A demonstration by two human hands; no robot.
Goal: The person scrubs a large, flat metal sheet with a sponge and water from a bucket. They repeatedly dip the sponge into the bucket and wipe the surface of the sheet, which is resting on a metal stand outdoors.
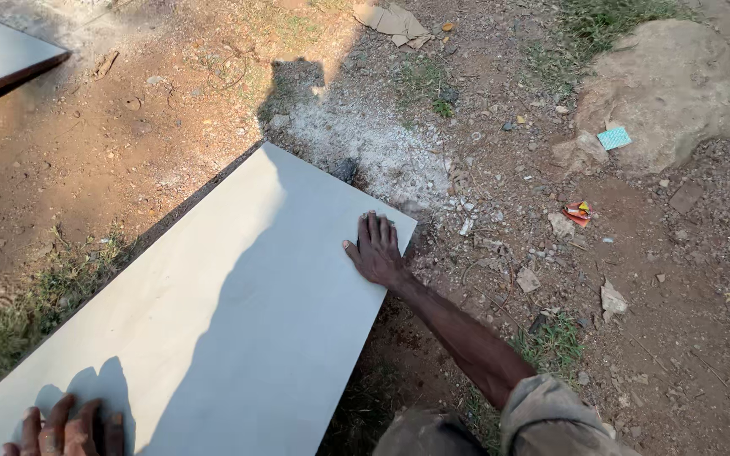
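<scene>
A large pale slab (213, 321) lies flat on bare dirt, running from near left to far right. The right hand (375, 249) rests flat, fingers spread, on its far right corner; the left hand (65, 431) presses open-palmed at the near left end — neither grips anything. It looks stiff, heavy, smooth and likely brittle — best held under its long edges.
</scene>
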